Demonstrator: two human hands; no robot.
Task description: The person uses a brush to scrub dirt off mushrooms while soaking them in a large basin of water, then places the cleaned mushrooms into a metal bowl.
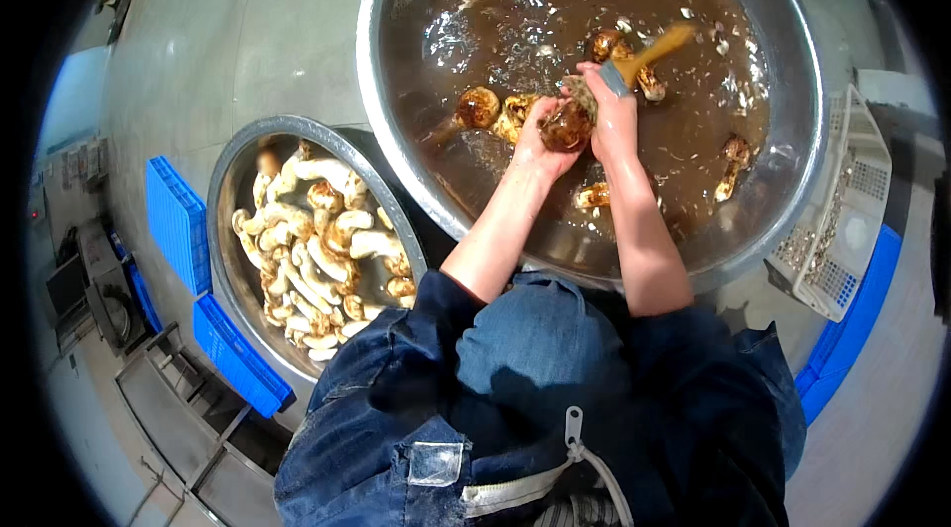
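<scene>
Over a wide metal basin (369, 59) of brown water, my left hand (536, 148) cups a wet mushroom (566, 127) with a dark brown cap. A flat brush (654, 51) with a wooden handle and grey ferrule is gripped in my right hand (615, 118). Its handle points up and to the right, and its bristle end lies against the mushroom, partly hidden by my fingers. Around my hands more mushrooms float: a round-capped one (477, 107) at left, one (608, 44) beyond the brush, one (592, 195) below, and one (733, 167) at right.
A smaller metal tub (223, 178) at left holds many pale mushrooms (319, 259) in water. Blue plastic crates (178, 222) stand beside it. On the right, a white perforated basket (854, 207) sits by a blue crate (854, 326). A metal frame (186, 415) stands at lower left.
</scene>
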